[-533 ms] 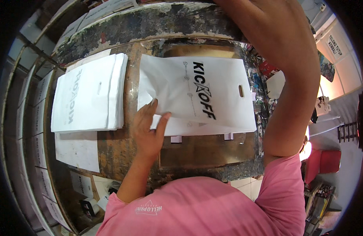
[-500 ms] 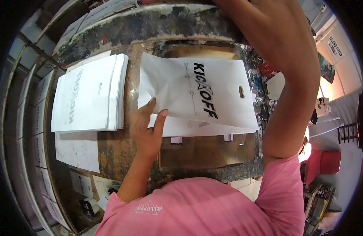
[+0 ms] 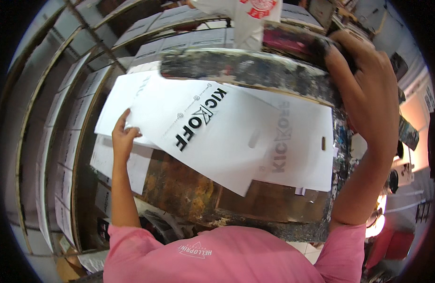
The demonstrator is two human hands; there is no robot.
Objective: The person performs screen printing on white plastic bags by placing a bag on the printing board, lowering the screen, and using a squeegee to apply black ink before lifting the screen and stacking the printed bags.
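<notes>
My left hand [image 3: 125, 137] is closed, thumb and fingers pinching the left edge of a flat white bag [image 3: 203, 141] with black print and a die-cut handle hole. The pinched bag lies slantwise, its left part over a stack of white bags [image 3: 109, 111]. Its right part overlaps another white bag [image 3: 304, 146], which lies flat on the board with faint print showing through. My right hand [image 3: 368, 80] is raised at the upper right, fingers curled round the dark end of a paint-stained frame [image 3: 245, 68]; the fingertips are partly hidden.
The stained work table [image 3: 179, 181] bears the bags. At left stand metal racks [image 3: 78, 127] with several white bags on their shelves. More bags lie on shelves beyond the frame, beside a white cloth [image 3: 256, 21] with red print. A red chair [image 3: 399, 243] stands at lower right.
My left hand has carried the printed bag leftward off the board to the stack, turning it aslant and uncovering another bag. The view has shifted, bringing my right hand on the frame into sight.
</notes>
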